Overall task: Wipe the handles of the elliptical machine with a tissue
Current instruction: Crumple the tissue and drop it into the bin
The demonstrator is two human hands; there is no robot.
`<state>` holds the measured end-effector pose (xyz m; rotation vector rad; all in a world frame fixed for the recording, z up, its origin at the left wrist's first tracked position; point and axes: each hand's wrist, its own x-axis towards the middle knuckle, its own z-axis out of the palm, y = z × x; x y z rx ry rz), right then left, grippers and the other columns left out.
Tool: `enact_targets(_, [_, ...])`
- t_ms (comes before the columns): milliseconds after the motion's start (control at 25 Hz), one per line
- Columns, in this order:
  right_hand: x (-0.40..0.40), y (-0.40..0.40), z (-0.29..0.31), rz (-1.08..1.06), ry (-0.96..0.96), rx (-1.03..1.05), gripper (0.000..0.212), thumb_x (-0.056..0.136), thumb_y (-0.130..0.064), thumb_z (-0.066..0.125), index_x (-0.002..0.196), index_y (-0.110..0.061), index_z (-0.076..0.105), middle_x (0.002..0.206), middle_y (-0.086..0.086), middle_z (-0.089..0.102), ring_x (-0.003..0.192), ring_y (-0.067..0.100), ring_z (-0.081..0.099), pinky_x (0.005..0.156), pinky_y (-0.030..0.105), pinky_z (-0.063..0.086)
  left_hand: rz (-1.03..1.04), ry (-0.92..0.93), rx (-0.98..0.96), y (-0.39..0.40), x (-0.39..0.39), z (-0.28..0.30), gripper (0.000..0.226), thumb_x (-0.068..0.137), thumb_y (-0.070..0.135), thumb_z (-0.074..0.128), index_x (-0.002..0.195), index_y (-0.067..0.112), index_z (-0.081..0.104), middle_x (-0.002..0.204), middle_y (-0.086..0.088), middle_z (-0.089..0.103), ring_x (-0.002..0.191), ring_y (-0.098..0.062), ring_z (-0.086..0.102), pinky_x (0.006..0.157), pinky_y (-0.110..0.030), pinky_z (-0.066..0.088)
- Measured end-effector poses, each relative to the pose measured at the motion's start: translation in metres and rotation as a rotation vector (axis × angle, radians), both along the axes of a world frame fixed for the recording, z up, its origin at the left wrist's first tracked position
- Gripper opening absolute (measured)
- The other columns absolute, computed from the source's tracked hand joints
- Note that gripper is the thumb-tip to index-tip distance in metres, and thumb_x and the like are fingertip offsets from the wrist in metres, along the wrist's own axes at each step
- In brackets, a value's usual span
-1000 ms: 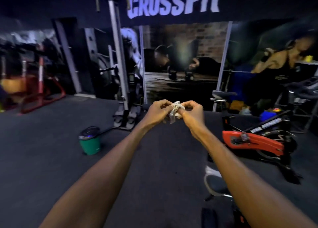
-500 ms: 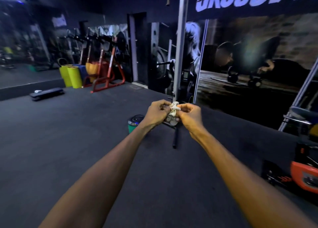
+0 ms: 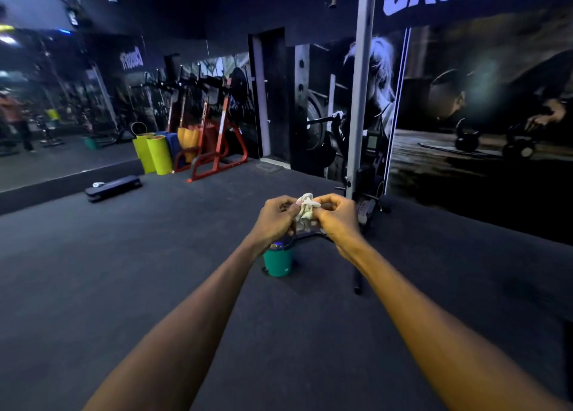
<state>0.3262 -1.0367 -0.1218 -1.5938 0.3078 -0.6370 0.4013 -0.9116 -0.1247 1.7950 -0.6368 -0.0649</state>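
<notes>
Both arms stretched out ahead, hands met at chest line over dark floor. Left hand and right hand curled narrow, fingertips of each pinched on the tissue from opposite sides. Tissue crumpled, off-white, soft and wadded, a twisted peak poking up between the knuckles; looks used or at least well scrunched. Held in both hands probably to bunch or refold it, working it into a tighter pad, or balling it up to discard; cannot tell which. No elliptical machine in view, so no handles to judge; whether wiping is done or yet to start not clear from here. Small green bin standing on the floor straight beyond the left wrist, round, smooth-sided, dark lid partly hidden by the hand; its spot right under the hands hints at a drop, as a guess only. Floor matte, rubbery-looking, slightly speckled. Grey steel post rising just behind the hands, square-section, painted, part of a rack with a thin black bar lying at its foot. Farther left, red tube frame, glossy, angular; beside it yellow rolls, upright, foam-like. Flat black step low on the floor, well apart. Wall mural behind, dim and blurred; mirror along the left wall.
</notes>
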Motion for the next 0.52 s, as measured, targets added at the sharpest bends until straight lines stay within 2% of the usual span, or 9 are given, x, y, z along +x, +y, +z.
enact_targets(120, [0.074,0.009,0.003,0.012,-0.010,0.024,0.016,0.083,0.006,0.065,0.082,-0.009,0.070,0.077,0.010,0.074,0.068,0.021,0.072,0.065,0.040,0.061,-0.042,0.072,0.013,0.010,0.075,0.004,0.026,0.101,0.022,0.052,0.095,0.002,0.067,0.067,-0.010,0.065,0.059,-0.026,0.058,0.057,-0.037,0.050])
enact_targets(200, [0.120,0.010,-0.001,0.008,0.001,0.021,0.015,0.083,0.005,0.067,0.083,-0.010,0.070,0.080,0.011,0.074,0.071,0.025,0.073,0.065,0.043,0.062,-0.053,0.112,0.007,0.013,0.118,0.002,0.024,0.101,0.021,0.052,0.094,0.004,0.067,0.067,-0.009,0.065,0.059,-0.024,0.059,0.057,-0.035,0.049])
enact_targets(400, [0.232,-0.002,-0.019,-0.010,0.014,-0.055,0.021,0.084,-0.004,0.069,0.091,-0.023,0.068,0.092,0.005,0.075,0.084,0.023,0.073,0.076,0.048,0.061,-0.067,0.172,-0.065,-0.001,0.223,-0.009,0.018,0.099,0.015,0.056,0.102,0.001,0.067,0.085,-0.020,0.071,0.071,-0.029,0.068,0.070,-0.043,0.058])
enact_targets(520, [0.307,-0.015,-0.033,0.025,0.070,-0.093,0.020,0.085,-0.008,0.070,0.088,-0.028,0.068,0.087,-0.003,0.074,0.081,0.018,0.071,0.078,0.047,0.059,-0.045,0.153,-0.065,-0.017,0.301,-0.018,0.013,0.097,0.009,0.058,0.102,0.000,0.066,0.095,-0.024,0.071,0.078,-0.029,0.069,0.074,-0.046,0.059])
